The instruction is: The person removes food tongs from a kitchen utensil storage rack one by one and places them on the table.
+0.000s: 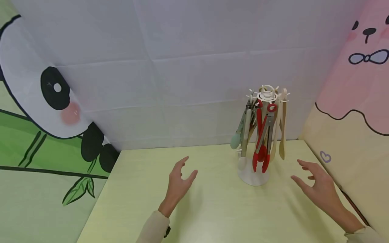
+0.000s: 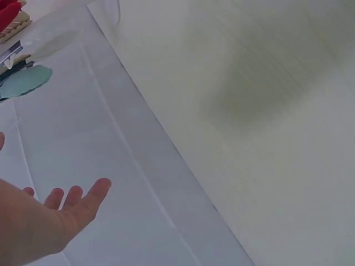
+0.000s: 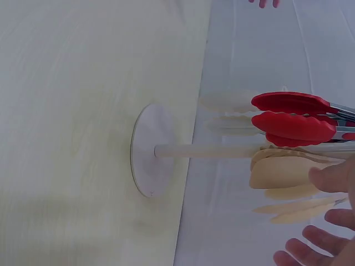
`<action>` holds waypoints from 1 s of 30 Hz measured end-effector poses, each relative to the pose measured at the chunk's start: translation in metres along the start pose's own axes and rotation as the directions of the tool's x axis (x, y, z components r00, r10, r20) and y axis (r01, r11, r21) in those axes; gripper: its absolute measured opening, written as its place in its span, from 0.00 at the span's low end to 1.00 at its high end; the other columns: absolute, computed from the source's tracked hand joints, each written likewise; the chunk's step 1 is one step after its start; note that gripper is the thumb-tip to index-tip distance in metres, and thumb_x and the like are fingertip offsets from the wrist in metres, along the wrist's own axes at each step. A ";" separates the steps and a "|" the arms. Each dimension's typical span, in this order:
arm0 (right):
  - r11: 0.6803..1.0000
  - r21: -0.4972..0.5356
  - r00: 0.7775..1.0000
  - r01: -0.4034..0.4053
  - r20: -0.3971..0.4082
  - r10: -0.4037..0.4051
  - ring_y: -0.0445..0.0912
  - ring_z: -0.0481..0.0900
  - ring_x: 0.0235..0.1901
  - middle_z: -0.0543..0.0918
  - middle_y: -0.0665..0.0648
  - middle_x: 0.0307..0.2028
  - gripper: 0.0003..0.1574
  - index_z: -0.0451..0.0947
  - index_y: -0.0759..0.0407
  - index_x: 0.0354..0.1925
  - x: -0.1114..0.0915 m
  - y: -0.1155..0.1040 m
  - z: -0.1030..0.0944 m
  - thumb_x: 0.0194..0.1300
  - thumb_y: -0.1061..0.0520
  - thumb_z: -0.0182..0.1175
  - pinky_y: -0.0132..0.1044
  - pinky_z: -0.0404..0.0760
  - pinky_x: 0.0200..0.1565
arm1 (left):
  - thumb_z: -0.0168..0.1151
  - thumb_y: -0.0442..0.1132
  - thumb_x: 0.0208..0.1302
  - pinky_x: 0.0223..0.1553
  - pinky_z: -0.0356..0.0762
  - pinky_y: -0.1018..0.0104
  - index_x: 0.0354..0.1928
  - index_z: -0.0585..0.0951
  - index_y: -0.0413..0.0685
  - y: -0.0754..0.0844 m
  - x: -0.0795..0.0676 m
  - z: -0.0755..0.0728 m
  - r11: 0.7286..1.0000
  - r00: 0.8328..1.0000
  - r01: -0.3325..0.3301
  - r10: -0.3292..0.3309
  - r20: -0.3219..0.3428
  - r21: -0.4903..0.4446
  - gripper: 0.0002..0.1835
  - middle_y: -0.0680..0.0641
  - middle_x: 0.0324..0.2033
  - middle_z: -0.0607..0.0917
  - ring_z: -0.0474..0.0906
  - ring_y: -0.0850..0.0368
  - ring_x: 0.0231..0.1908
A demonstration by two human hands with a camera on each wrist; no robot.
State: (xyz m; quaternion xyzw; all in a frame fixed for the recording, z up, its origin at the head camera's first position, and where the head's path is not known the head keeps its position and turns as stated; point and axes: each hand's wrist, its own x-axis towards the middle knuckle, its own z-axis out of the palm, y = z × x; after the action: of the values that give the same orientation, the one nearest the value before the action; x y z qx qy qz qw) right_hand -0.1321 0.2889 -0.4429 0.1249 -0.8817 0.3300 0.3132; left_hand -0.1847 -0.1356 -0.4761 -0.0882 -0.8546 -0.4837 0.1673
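A utensil stand hung with red tongs is on the tabletop, far right. The left hand hovers to its left, the right hand to its right, both spread.

The left grip, a bare hand, is held near six o'clock in the head view, fingers pointing to one o'clock, thumb spread from them; its sleeved forearm comes in from seven; the right grip is near four o'clock, fingers toward ten, lightly bent, thumb apart.
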 end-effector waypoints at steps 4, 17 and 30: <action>1.000 0.009 1.000 0.001 -0.011 -0.001 0.24 0.69 0.44 0.74 0.38 0.48 0.38 0.76 0.64 0.54 0.004 -0.003 -0.003 0.40 0.69 0.74 0.15 0.69 0.35 | 0.65 0.50 0.60 0.48 0.72 0.46 0.64 0.70 0.58 0.005 0.004 -0.002 1.000 1.000 -0.009 0.009 0.002 -0.026 0.30 0.50 0.60 0.73 0.69 0.48 0.57; 0.999 0.040 1.000 -0.009 -0.021 0.010 0.24 0.70 0.43 0.72 0.32 0.48 0.35 0.76 0.64 0.53 0.016 -0.012 -0.009 0.43 0.69 0.73 0.16 0.70 0.35 | 0.63 0.51 0.61 0.48 0.73 0.46 0.64 0.70 0.59 0.015 0.019 0.000 0.996 1.000 -0.020 0.021 0.014 -0.091 0.29 0.54 0.61 0.72 0.70 0.52 0.58; 0.999 0.046 0.999 0.017 -0.044 -0.015 0.25 0.71 0.42 0.76 0.40 0.46 0.33 0.76 0.66 0.52 0.030 -0.021 -0.014 0.44 0.70 0.72 0.17 0.71 0.35 | 0.64 0.51 0.60 0.47 0.74 0.49 0.63 0.70 0.59 0.033 0.037 0.008 0.987 0.998 -0.050 0.054 0.019 -0.151 0.29 0.54 0.60 0.73 0.70 0.56 0.57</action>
State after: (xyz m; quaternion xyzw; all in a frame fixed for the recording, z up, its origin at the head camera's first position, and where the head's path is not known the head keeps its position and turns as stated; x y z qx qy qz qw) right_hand -0.1402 0.2816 -0.4051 0.1322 -0.8657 0.3506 0.3319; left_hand -0.2103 -0.1122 -0.4393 -0.1285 -0.8151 -0.5410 0.1628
